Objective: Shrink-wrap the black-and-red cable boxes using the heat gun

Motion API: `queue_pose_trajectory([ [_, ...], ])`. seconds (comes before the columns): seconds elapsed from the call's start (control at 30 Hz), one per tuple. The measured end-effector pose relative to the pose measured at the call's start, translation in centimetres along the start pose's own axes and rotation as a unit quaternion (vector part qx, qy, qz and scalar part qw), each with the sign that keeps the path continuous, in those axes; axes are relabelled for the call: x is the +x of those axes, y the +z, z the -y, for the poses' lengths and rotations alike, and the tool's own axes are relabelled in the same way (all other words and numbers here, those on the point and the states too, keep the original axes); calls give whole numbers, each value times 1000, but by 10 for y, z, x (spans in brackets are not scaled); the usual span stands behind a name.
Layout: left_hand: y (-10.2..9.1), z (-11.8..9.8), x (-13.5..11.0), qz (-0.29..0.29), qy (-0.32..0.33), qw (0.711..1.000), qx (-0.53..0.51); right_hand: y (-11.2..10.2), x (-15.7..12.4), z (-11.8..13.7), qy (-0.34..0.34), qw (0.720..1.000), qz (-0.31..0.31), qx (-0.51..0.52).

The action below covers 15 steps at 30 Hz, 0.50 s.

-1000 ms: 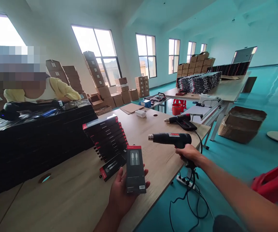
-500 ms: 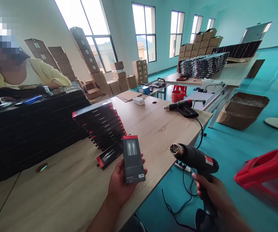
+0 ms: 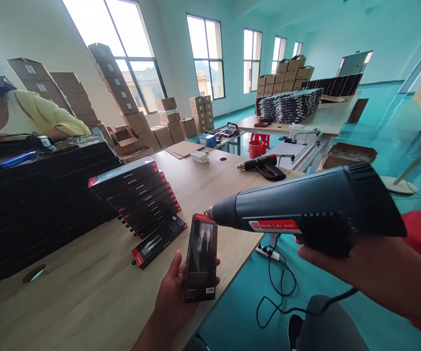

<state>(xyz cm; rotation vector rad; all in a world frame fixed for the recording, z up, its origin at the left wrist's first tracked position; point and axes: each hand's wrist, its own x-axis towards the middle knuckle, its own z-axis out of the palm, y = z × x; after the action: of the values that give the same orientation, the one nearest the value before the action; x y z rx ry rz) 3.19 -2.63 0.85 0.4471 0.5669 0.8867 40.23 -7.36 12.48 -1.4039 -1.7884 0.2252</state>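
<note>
My left hand holds a black and red cable box from below, its printed face with two plugs turned up. My right hand is wrapped round the handle of a dark heat gun, lifted beside the box. The nozzle points left at the box's top edge; whether it touches cannot be made out. Left of the box, another cable box lies on the table against a stack of similar boxes.
A second heat gun rests on the wooden table, near a white block. A wall of black boxes stands at left, with a person behind it. Cords and a power strip sit below the table edge.
My right hand has raised the heat gun and swung it left, so its nozzle now meets the box's top edge in view. The box in my left hand has tilted and sits slightly lower.
</note>
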Motion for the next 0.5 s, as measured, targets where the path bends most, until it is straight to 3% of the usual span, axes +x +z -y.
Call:
queue_pose_trajectory([
  [0.1,-1,1,-2,22,-1,1000,4,6,5,8,-103,993,13,-50],
  [0.17,0,1,-4,28,0,1000,6,11,5,11,-125,990,13,-67],
  [0.33,6,1,-6,22,3,1000,-5,18,1,17,-72,996,29,-47],
  [0.5,4,3,-5,25,20,999,-30,23,-9,19,-49,994,85,40],
])
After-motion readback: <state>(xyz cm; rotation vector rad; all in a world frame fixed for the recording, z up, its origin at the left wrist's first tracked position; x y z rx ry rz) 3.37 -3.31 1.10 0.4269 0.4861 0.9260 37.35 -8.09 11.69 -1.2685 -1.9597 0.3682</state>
